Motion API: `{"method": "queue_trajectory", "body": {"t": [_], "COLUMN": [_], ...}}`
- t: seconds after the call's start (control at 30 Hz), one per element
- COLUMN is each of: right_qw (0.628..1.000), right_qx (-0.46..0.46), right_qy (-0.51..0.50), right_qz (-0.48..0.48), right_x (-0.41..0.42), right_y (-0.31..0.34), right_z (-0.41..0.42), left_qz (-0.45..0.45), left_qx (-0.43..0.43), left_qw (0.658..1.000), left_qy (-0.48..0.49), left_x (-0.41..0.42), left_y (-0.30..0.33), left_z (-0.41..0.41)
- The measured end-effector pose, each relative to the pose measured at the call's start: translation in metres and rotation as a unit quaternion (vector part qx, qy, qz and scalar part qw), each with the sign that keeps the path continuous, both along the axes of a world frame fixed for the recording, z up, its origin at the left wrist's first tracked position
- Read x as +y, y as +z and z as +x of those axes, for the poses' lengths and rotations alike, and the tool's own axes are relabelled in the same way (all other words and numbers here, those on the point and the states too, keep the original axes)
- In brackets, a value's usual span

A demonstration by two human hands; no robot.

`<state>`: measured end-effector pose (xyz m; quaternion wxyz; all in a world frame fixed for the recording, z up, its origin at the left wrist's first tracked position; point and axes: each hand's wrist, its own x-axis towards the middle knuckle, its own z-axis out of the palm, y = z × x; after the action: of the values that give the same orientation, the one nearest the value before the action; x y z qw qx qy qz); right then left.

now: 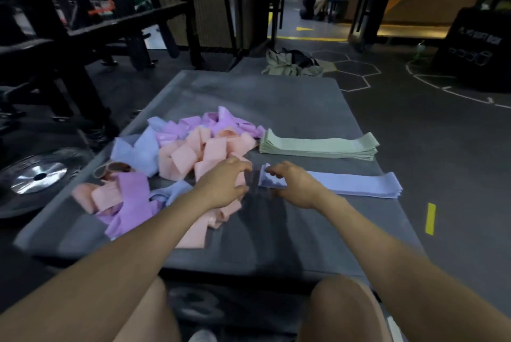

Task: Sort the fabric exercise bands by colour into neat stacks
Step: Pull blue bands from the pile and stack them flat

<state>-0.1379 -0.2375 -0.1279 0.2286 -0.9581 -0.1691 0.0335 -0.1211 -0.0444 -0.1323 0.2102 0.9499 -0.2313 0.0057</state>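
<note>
Beside flat blue stack (pixel 359 184) (folded fabric), right hand (pixel 296 187) rests.

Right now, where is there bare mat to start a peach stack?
Bare grey mat lies nearer than the flat lilac-blue band stack, and beyond the flat sage-green band stack. The mat's left half is crowded with the loose heap of peach, purple and blue bands.

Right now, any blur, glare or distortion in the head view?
Head view: motion blur on the left hand; right hand sharper on the blue stack; glare on the weight plate; wide-angle bending at edges; dim background.
</note>
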Motion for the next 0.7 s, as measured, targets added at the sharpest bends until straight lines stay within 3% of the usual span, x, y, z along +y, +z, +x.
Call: {"method": "queue_trajectory", "body": {"t": [0.3, 0.5, 0.7], "right_qw": [0.998, 0.996, 0.999], "right_qx": [-0.003, 0.017, 0.04], "right_qy": [0.042, -0.018, -0.03], "right_qz": [0.049, 0.084, -0.002], "right_x": [0.116, 0.173, 0.192], "right_y": [0.001, -0.015, -0.021], "right_z": [-0.007, 0.002, 0.013], "left_qz": [-0.045, -0.036, -0.029], "left_qx": [-0.021, -0.006, 0.029], "left_qw": [0.991, 0.987, 0.982], "left_qy": [0.121, 0.156, 0.183], "left_x": [0.109, 0.16, 0.183], "left_y": [-0.005, -0.015, -0.023], "left_z": [-0.038, -0.051, -0.056]}}
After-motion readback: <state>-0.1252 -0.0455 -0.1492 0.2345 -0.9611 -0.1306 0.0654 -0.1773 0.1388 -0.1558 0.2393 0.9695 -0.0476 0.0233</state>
